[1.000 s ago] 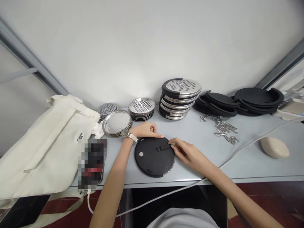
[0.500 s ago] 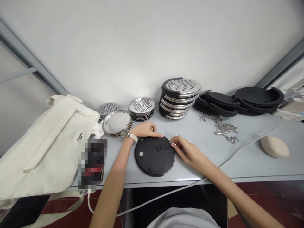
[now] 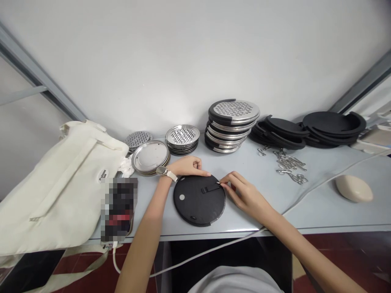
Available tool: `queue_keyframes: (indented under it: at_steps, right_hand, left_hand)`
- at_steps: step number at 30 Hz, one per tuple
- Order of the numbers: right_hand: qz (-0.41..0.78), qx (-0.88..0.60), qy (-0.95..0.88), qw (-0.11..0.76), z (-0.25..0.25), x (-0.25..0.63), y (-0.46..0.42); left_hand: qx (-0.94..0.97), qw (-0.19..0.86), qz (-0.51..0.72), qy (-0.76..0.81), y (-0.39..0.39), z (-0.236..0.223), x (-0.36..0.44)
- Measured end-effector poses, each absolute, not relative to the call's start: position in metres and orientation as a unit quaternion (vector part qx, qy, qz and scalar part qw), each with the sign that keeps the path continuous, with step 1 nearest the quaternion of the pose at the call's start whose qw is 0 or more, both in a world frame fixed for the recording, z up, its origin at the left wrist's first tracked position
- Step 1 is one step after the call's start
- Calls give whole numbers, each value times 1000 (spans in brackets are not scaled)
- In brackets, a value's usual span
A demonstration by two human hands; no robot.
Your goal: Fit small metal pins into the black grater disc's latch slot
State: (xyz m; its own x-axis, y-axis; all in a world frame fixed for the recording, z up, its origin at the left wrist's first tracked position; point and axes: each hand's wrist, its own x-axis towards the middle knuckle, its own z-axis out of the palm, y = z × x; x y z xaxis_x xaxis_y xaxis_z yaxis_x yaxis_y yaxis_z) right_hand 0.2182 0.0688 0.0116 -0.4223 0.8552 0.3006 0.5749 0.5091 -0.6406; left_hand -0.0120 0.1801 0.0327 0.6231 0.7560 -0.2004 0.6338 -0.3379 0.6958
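A black round disc (image 3: 198, 207) lies flat near the table's front edge. On its face are a pale round spot and a dark slot with a tab. My left hand (image 3: 187, 166), wearing a watch, rests at the disc's far edge with fingers curled and thumb stretched along the rim, pressing on it. At the disc's upper right edge, my right hand (image 3: 241, 191) pinches a small metal hook (image 3: 218, 183) at the end of the slot. Most of the hook is hidden by the fingertips.
Behind the hands stand stacked metal grater discs (image 3: 182, 136), plain metal discs (image 3: 149, 156) and a tall stack of rimmed discs (image 3: 233, 126). Black holders (image 3: 331, 124), loose metal hooks (image 3: 288, 162), a beige mouse-shaped object (image 3: 354, 188), a cable (image 3: 308, 191), phone (image 3: 120, 209) and cream bag (image 3: 70, 183) surround them.
My right hand has turned slightly and shifted the metal hook at the disc's edge, so less of it shows. My left hand and the disc have stayed nearly still.
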Motion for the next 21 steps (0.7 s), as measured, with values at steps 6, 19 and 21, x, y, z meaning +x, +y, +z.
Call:
queue_keyframes:
  at_steps: [6, 19, 21]
  right_hand:
    - [229, -463, -797, 312, 10, 218, 68]
    - [262, -491, -781, 285, 9, 217, 68]
    - [261, -486, -783, 287, 8, 218, 69]
  left_hand:
    - [814, 385, 77, 429, 179, 34, -12]
    - [813, 384, 77, 432, 179, 35, -11]
    - [812, 384, 77, 433, 178, 36, -11]
